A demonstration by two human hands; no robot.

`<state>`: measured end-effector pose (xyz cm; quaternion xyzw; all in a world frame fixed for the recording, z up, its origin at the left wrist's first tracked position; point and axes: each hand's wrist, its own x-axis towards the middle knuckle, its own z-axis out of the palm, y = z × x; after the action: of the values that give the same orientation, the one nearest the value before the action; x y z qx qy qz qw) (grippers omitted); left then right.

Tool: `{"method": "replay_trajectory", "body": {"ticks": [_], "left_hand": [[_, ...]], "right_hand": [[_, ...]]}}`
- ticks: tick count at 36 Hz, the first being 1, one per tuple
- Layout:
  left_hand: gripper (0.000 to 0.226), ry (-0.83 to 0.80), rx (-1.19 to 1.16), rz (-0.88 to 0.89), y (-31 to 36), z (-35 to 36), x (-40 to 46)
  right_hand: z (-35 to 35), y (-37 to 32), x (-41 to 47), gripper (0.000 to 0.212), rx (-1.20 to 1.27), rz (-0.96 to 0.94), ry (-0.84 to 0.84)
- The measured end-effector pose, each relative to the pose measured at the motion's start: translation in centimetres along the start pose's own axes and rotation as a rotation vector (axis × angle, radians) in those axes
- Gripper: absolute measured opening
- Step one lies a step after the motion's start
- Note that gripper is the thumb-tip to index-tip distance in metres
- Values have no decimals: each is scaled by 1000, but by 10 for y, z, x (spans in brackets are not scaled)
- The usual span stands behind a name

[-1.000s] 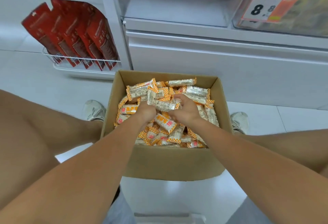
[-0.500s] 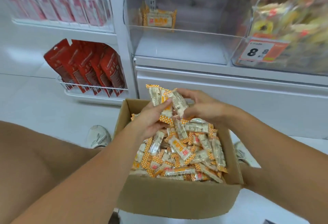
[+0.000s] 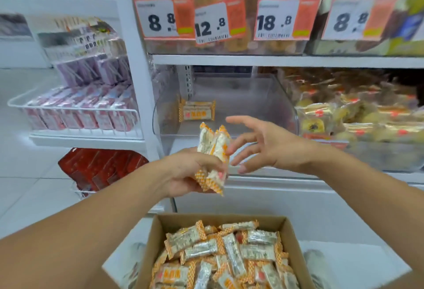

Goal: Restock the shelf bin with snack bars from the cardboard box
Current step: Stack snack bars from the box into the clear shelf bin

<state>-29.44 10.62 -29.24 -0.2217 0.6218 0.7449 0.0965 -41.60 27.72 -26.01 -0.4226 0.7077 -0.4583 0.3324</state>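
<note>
In front of the clear shelf bin (image 3: pixel 284 114), the left hand (image 3: pixel 183 174) holds its grip clenched around a small bunch of snack bars (image 3: pixel 213 158), their orange-checked wrapper ends sticking out above and below the fist, while the right hand (image 3: pixel 273 144) hovers just beside them with its grip released, fingers spread and one fingertip touching the bunch. Inside the bin a single bar (image 3: pixel 197 110) stands against the back left corner. Below the hands, the open cardboard box (image 3: pixel 291 238) sits on the floor, heaped with more of the same wrapped bars (image 3: pixel 227 256).
</note>
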Motion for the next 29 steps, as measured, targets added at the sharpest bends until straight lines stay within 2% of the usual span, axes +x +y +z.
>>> {"method": "replay_trajectory", "body": {"ticks": [2,4,6,9,12,15,21,23,24,25,26,28,29], "left_hand": [[52,-16,51,58,8,1,0],[55,-89,154,122,20,3,0],[53,-154,337,165,35,1,2],[52,-121,474,192,57,-7,17],[59,-84,353,210,68,-24,34],[76,-18,223,252,72,-42,44],[61,65,229,364,74,-55,55],[55,137,189,404,78,-58,60],[42,206,155,432,80,-62,65],[29,310,135,463,81,-66,68],[26,441,178,510,81,-72,73],[31,675,467,598,75,-86,76],[26,721,668,621,69,-89,73]], "right_hand": [[-14,-7,8,97,-217,-109,55],[-25,-12,16,107,-377,-176,76],[-30,-15,22,112,-421,-240,33],[-33,-14,37,96,-417,-275,59],[-37,-4,56,71,-262,-226,192],[-39,4,72,58,-186,-197,228],[-41,0,93,51,-195,-189,257],[-41,-1,101,46,-131,-177,315],[-42,0,106,41,-86,-156,364],[-43,2,112,37,-39,-117,418],[-46,6,121,35,-5,-61,468],[-53,16,140,32,6,74,522],[-56,22,150,33,-24,129,511]]}}
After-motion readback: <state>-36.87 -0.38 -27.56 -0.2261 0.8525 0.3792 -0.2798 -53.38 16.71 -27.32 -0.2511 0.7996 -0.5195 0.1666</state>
